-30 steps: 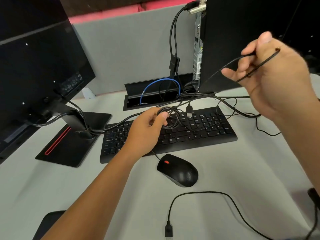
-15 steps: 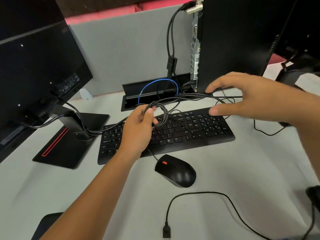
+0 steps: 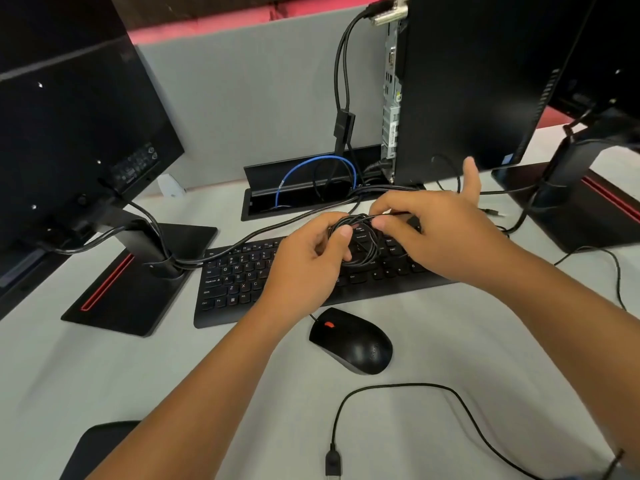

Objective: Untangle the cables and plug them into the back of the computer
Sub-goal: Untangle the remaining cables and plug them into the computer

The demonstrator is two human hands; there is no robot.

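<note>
Working from the near edge outward:

Loose lead: thin black cable (image 3: 398,388) curling across the pale grey desk (image 3: 450,341), its plug (image 3: 332,464) lying at the near edge. Light and floppy by the look of it; take it just behind the plug, I'd say.

Mouse: glossy black mouse with a red wheel (image 3: 351,341), just this side of the keyboard.

Left hand: left hand (image 3: 304,261) gripping the tangled coil of thin black cables (image 3: 360,244), thumb and fingers curled round one side.

Right hand: right hand (image 3: 440,230) pinching a strand at the top of the coil, one finger sticking up.

Tangle: several overlapping loops held just above the flat black keyboard (image 3: 242,278). Soft, springy, likely to snag, so ease loops apart rather than yank.

Thick leads: heavier black cables run left to the black monitor stand (image 3: 138,271).

Far: black upright computer tower (image 3: 467,81), rear ports (image 3: 391,98) facing left, two leads already seated at top.
</note>
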